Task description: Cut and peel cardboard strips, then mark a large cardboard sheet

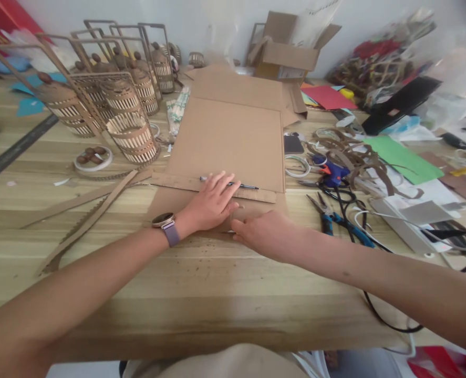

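Observation:
My left hand (213, 202), with a watch (165, 220) on its wrist, lies flat with fingers spread over a narrow cardboard strip (266, 196) and the cardboard piece (165, 202) at the near side. A dark pen (249, 186) rests along the strip, partly under those fingers. Just to the right, my right hand (270, 233) is closed low over the cardboard's near edge. A small thin glint shows by its fingertips, but what it grips is hidden. Beyond both hands spreads a large cardboard sheet (228, 134).
At left stand several lantern-like woven holders (132, 139), a ring of brown beads (93, 157) and loose cardboard strips (94, 220). Pliers (325, 212), a blue glue gun (335, 173), tape (297, 166) and cables crowd the right. An opened box (286, 58) sits behind.

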The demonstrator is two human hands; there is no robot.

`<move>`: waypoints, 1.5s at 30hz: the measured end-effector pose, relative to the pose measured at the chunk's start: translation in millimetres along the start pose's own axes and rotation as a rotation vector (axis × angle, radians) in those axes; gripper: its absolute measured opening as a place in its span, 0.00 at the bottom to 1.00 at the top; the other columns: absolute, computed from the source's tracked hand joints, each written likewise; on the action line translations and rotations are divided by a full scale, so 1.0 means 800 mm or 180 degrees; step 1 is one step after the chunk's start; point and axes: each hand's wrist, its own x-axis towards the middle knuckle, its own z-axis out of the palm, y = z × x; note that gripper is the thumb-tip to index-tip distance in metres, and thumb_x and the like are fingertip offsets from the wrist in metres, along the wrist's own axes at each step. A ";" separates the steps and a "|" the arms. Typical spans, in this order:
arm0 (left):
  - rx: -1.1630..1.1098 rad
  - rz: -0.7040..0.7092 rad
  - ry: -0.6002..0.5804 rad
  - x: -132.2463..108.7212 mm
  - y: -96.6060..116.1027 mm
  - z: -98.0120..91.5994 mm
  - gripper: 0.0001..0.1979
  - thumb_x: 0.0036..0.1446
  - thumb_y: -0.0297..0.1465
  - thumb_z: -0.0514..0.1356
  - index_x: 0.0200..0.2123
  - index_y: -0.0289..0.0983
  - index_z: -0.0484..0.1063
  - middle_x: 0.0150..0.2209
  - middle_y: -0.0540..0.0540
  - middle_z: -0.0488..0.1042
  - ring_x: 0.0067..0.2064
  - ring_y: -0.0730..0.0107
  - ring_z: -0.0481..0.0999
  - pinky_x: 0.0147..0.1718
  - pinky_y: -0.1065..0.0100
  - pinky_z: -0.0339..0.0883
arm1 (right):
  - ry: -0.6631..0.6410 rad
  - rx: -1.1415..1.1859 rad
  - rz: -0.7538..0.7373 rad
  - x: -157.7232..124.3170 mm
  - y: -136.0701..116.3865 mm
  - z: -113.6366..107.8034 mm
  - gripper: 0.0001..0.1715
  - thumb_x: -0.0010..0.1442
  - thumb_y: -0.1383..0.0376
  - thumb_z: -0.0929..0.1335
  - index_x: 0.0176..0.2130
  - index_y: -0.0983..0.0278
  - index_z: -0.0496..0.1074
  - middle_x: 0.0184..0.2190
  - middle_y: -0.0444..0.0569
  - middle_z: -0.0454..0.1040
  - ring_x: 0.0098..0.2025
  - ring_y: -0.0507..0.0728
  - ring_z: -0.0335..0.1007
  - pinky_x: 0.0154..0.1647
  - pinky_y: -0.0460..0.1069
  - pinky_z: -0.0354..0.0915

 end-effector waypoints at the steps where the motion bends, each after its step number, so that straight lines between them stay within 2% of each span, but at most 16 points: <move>1: 0.0016 0.0007 0.0000 0.000 0.000 0.000 0.31 0.71 0.44 0.41 0.66 0.29 0.56 0.67 0.31 0.57 0.69 0.43 0.51 0.66 0.41 0.45 | 0.0026 -0.0007 -0.0005 0.000 -0.001 0.000 0.12 0.70 0.62 0.61 0.44 0.67 0.70 0.26 0.51 0.78 0.29 0.58 0.77 0.21 0.47 0.43; 5: 0.0032 0.0007 0.0012 0.000 0.001 0.000 0.29 0.71 0.43 0.42 0.66 0.30 0.56 0.67 0.32 0.57 0.69 0.43 0.51 0.66 0.41 0.45 | 0.0126 -0.0009 -0.0002 0.003 -0.003 0.000 0.10 0.69 0.65 0.62 0.44 0.67 0.71 0.25 0.51 0.77 0.28 0.57 0.76 0.21 0.46 0.45; 16: 0.0039 -0.0032 0.0031 0.000 0.002 0.000 0.29 0.71 0.42 0.43 0.66 0.30 0.57 0.67 0.32 0.57 0.69 0.44 0.50 0.66 0.41 0.44 | -0.0028 0.0119 0.0081 0.006 -0.007 -0.006 0.11 0.69 0.65 0.61 0.45 0.66 0.71 0.25 0.51 0.78 0.29 0.59 0.77 0.22 0.46 0.52; 19: 0.0086 -0.0025 0.0032 0.000 0.002 0.000 0.29 0.71 0.41 0.43 0.66 0.29 0.57 0.67 0.32 0.57 0.69 0.43 0.51 0.66 0.41 0.45 | -0.0074 0.0022 -0.0015 0.008 -0.008 -0.008 0.12 0.67 0.68 0.62 0.48 0.67 0.71 0.25 0.51 0.77 0.29 0.60 0.77 0.23 0.47 0.57; 22: 0.0143 -0.0008 0.0006 0.000 0.003 0.000 0.28 0.70 0.41 0.44 0.66 0.29 0.57 0.67 0.31 0.57 0.69 0.41 0.51 0.66 0.41 0.45 | -0.0220 -0.0098 -0.0039 0.011 -0.013 -0.017 0.18 0.62 0.74 0.65 0.52 0.69 0.70 0.25 0.51 0.77 0.29 0.61 0.77 0.25 0.47 0.60; 26: 0.0239 0.0102 -0.0098 -0.001 0.005 -0.002 0.28 0.70 0.40 0.46 0.66 0.29 0.57 0.68 0.30 0.55 0.69 0.40 0.49 0.65 0.38 0.44 | -0.0312 -0.0207 -0.0003 0.011 -0.016 -0.028 0.21 0.59 0.78 0.64 0.51 0.70 0.71 0.26 0.53 0.78 0.30 0.60 0.78 0.26 0.47 0.61; 29: 0.0280 0.0125 -0.0191 -0.002 0.007 -0.004 0.28 0.70 0.40 0.48 0.66 0.29 0.57 0.69 0.30 0.54 0.70 0.38 0.48 0.65 0.37 0.42 | -0.0226 -0.0188 0.0003 0.006 -0.011 -0.022 0.20 0.59 0.79 0.64 0.49 0.68 0.72 0.24 0.50 0.76 0.30 0.60 0.77 0.26 0.48 0.61; 34: 0.0233 0.0148 -0.0225 -0.002 0.006 -0.004 0.28 0.70 0.41 0.47 0.66 0.31 0.57 0.69 0.31 0.53 0.70 0.40 0.47 0.65 0.37 0.42 | -0.0131 -0.0183 -0.0093 -0.006 0.002 -0.001 0.19 0.58 0.78 0.63 0.46 0.66 0.74 0.24 0.48 0.76 0.26 0.58 0.75 0.22 0.47 0.56; 39: 0.0253 0.0130 -0.0248 -0.002 0.006 -0.004 0.28 0.70 0.41 0.48 0.66 0.31 0.56 0.69 0.31 0.53 0.70 0.40 0.46 0.66 0.37 0.41 | -0.0278 -0.0137 0.0132 -0.021 0.011 0.002 0.18 0.57 0.78 0.64 0.44 0.63 0.74 0.24 0.47 0.77 0.25 0.56 0.75 0.20 0.46 0.51; 45: 0.0228 0.0097 -0.0296 -0.001 0.008 -0.007 0.28 0.70 0.41 0.48 0.66 0.30 0.57 0.69 0.31 0.53 0.70 0.40 0.46 0.66 0.37 0.40 | -0.0519 -0.0160 0.0268 -0.040 0.019 -0.002 0.18 0.59 0.77 0.64 0.47 0.62 0.72 0.26 0.48 0.78 0.27 0.59 0.77 0.19 0.46 0.46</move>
